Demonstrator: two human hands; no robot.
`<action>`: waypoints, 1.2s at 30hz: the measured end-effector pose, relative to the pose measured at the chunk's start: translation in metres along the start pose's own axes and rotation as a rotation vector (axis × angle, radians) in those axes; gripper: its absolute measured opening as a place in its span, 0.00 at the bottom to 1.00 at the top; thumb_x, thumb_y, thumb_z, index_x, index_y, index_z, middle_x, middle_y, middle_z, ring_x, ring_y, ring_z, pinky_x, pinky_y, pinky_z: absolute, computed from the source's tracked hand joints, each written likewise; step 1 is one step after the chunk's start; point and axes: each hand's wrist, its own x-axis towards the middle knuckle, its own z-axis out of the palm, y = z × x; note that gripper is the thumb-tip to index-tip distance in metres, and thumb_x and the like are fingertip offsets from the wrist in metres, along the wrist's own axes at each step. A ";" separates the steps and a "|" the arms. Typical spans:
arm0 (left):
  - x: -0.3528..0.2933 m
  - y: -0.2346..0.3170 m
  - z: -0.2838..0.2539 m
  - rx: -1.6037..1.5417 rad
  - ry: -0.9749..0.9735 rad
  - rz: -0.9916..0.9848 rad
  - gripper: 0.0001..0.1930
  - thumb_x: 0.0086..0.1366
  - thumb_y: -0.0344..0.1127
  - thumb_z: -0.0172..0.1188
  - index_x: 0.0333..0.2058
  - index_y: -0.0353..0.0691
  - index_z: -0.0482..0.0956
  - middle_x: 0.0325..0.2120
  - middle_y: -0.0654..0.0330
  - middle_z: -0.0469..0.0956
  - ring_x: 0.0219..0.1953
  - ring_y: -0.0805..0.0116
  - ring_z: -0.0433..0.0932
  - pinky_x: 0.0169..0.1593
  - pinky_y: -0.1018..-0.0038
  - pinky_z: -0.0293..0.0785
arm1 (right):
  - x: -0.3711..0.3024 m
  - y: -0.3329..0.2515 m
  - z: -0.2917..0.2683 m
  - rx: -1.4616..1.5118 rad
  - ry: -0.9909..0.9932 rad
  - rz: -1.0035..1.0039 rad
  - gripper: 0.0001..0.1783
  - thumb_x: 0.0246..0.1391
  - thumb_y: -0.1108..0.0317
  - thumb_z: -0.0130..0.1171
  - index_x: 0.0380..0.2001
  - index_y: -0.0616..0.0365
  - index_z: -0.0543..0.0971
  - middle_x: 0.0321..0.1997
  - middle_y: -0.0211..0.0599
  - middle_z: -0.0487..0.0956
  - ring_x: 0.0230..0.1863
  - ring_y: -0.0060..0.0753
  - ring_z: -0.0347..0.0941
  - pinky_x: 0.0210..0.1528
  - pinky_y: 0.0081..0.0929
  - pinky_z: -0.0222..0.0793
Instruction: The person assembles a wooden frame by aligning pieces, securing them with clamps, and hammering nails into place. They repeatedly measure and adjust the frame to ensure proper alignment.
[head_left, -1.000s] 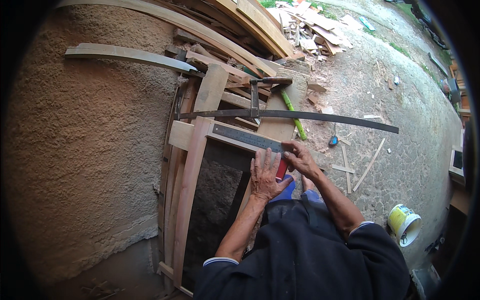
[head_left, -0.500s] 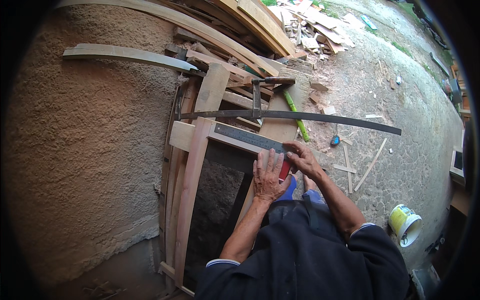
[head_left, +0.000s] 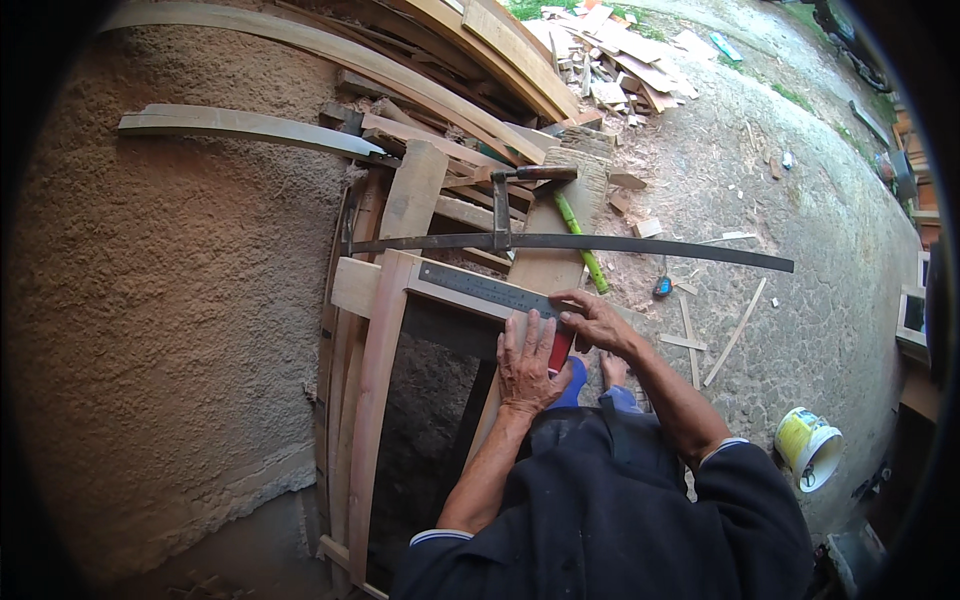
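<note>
A try square with a grey marked metal blade [head_left: 482,288] and a red stock [head_left: 560,350] lies along the top rail of a wooden frame [head_left: 378,400]. My left hand [head_left: 527,368] rests flat on the rail and the square, fingers stretched, its thumb beside the red stock. At the blade's right end is my right hand [head_left: 598,325], its fingers bent and pinched together. Whatever may sit between those fingertips is hidden. Beyond the rail a long bar clamp [head_left: 640,244] lies across the boards.
A lime-green stick-shaped thing [head_left: 580,240] lies by the clamp. Stacked boards [head_left: 500,60] fill the far side, and a rough wall [head_left: 200,300] stands at left. On the ground are thin offcuts [head_left: 735,332], a tape measure [head_left: 663,287] and a tipped white bucket [head_left: 808,448].
The whole view has shifted slightly, so the frame and clamp appear a little lower and further left. Both hands keep nearly the same places on the square and rail.
</note>
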 end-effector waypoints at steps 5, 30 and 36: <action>0.000 0.000 -0.001 0.001 -0.006 0.006 0.42 0.58 0.59 0.63 0.69 0.51 0.67 0.73 0.54 0.57 0.73 0.38 0.50 0.71 0.44 0.49 | 0.013 -0.007 -0.027 -0.489 0.611 -0.286 0.15 0.66 0.58 0.56 0.49 0.54 0.82 0.36 0.49 0.82 0.30 0.45 0.81 0.36 0.41 0.76; 0.002 0.030 -0.005 -0.067 0.081 -0.134 0.33 0.52 0.40 0.65 0.56 0.31 0.70 0.51 0.47 0.73 0.48 0.46 0.73 0.50 0.52 0.70 | 0.037 0.039 -0.040 -0.751 0.737 -0.287 0.19 0.56 0.58 0.67 0.42 0.61 0.78 0.36 0.49 0.77 0.39 0.51 0.77 0.44 0.46 0.71; 0.027 0.028 -0.028 -0.342 -0.128 -0.400 0.30 0.52 0.37 0.64 0.52 0.32 0.67 0.46 0.42 0.73 0.51 0.40 0.72 0.55 0.51 0.69 | 0.067 0.049 -0.050 -0.504 0.705 -0.092 0.29 0.57 0.55 0.66 0.55 0.64 0.75 0.37 0.53 0.82 0.34 0.43 0.81 0.39 0.40 0.75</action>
